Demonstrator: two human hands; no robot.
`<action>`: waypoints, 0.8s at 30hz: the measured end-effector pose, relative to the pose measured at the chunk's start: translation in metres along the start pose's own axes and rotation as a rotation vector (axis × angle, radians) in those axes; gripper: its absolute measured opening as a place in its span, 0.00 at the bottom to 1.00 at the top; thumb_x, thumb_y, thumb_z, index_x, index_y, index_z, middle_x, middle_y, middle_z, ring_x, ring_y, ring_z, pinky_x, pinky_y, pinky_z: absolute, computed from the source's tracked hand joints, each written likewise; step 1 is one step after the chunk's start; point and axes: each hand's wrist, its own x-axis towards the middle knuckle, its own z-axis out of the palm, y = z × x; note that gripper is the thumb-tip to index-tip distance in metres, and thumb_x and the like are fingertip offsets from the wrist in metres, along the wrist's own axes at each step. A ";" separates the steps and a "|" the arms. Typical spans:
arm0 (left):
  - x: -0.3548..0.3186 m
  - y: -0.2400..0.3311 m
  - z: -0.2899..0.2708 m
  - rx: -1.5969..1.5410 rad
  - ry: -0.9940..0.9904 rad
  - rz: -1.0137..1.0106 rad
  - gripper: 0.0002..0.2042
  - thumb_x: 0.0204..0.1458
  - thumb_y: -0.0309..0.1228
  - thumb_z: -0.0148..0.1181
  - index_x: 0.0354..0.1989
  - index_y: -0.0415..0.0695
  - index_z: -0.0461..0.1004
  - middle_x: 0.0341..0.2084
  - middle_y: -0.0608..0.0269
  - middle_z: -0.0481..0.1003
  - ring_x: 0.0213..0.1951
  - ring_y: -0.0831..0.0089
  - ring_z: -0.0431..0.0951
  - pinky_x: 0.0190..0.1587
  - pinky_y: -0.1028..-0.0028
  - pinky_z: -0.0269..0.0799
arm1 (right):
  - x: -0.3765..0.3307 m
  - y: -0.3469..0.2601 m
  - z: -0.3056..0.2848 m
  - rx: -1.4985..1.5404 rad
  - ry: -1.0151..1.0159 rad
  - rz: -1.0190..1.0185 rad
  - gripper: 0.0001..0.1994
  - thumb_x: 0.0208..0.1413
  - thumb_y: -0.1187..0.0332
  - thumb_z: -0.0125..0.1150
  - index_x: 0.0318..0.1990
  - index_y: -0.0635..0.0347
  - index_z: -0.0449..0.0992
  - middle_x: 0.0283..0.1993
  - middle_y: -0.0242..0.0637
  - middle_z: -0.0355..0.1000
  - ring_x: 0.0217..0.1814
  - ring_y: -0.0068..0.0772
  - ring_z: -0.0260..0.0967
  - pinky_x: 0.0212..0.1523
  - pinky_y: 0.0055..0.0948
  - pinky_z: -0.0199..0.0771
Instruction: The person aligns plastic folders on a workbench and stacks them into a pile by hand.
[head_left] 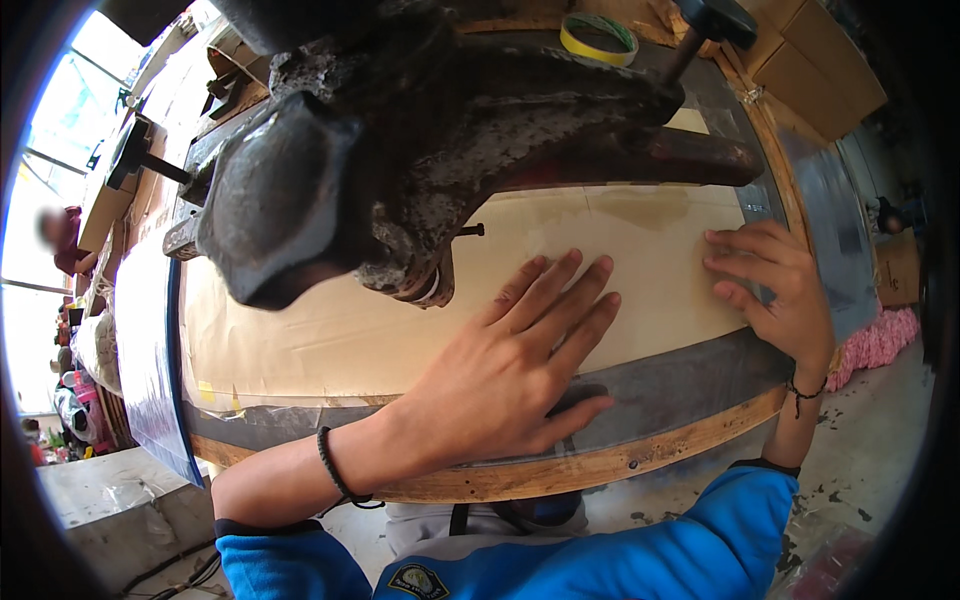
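A wide cream sheet (330,330) lies on a dark grey panel with a wooden frame edge (560,460). My left hand (520,360) rests flat on the sheet near its front edge, fingers stretched and a little apart, thumb over the dark margin. Toward the sheet's right end, my right hand (770,285) touches down with bent fingers spread apart. Neither hand has anything in its grasp. Above the sheet stands a dark, worn metal arm (500,130) with a large black knob (285,205), hiding part of the sheet behind it.
A roll of yellow-green tape (598,40) sits at the far edge. Smaller black screw knobs (130,152) stick out at the sides. A blue-edged translucent panel (150,360) stands at left. Cardboard boxes (820,70) are far right, with a pink fluffy bundle (875,350) nearer.
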 end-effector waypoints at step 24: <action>-0.002 0.003 -0.001 -0.035 -0.055 0.083 0.37 0.55 0.51 0.63 0.66 0.36 0.64 0.69 0.44 0.60 0.71 0.49 0.59 0.69 0.52 0.59 | -0.003 0.006 -0.003 0.063 0.028 -0.023 0.10 0.44 0.70 0.76 0.35 0.62 0.84 0.42 0.40 0.81 0.45 0.41 0.76 0.49 0.38 0.75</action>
